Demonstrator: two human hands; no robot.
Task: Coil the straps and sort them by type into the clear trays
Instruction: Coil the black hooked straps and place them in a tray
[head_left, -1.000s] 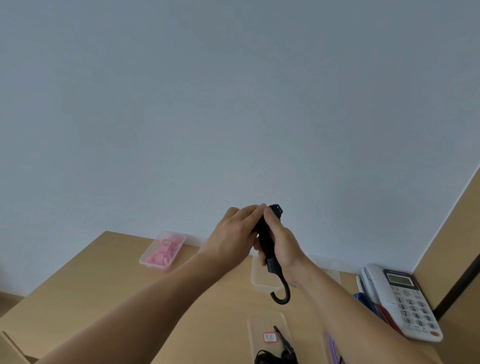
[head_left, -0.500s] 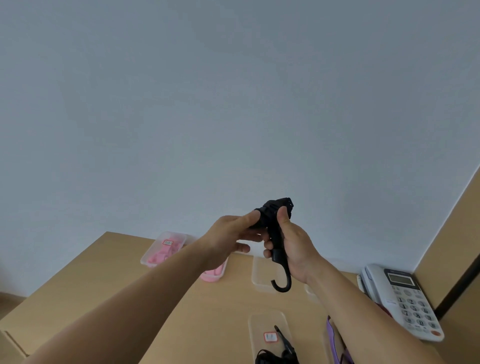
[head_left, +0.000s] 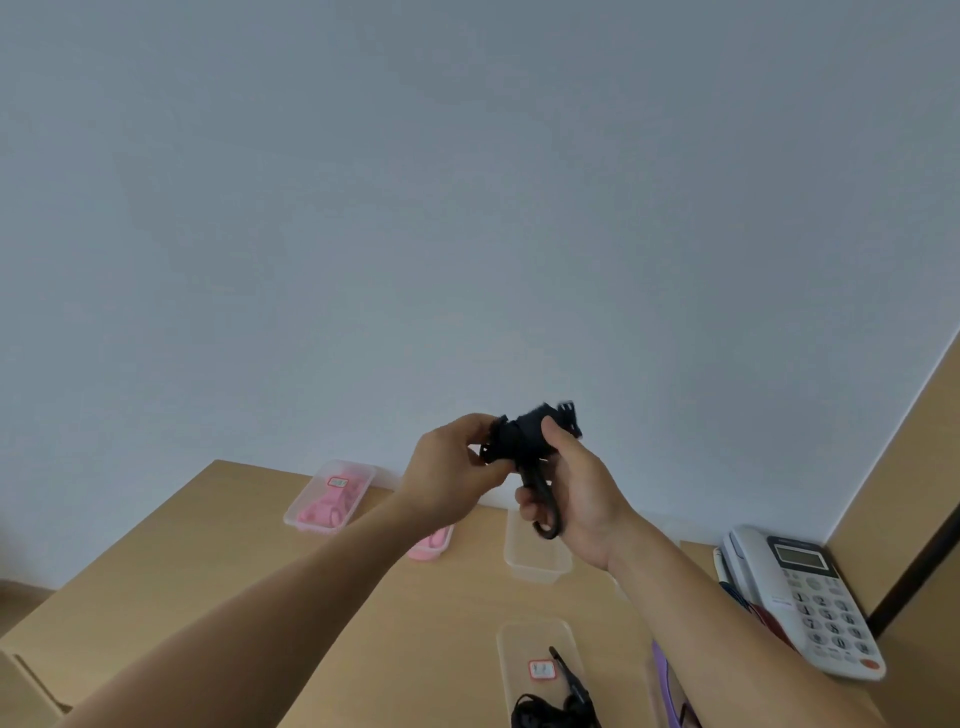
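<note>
Pale wood table (head_left: 208, 545) against a plain grey-white wall (head_left: 467, 208). Black strap (head_left: 524, 441) is held above the table, coiled into a bundle, its hook (head_left: 545, 512) hanging below. Left grip (head_left: 447, 478) pinches the coil's side. Right grip (head_left: 582, 493) is clasped round coil and hook shank. Far tray (head_left: 347, 465) holds pink straps. The left forearm hides most of a second pink one. Empty tray (head_left: 540, 569) is behind the hands. Near tray (head_left: 511, 654) holds black straps. Telephone (head_left: 815, 597) at right.

The strap (head_left: 524, 441) was black against the pale grey-blue wall (head_left: 467, 208). Left of the white telephone (head_left: 810, 603), a clear tray (head_left: 358, 475) held pink straps (head_left: 322, 512); the tan desk (head_left: 208, 561) bore another tray (head_left: 519, 644) with black straps (head_left: 550, 717).
</note>
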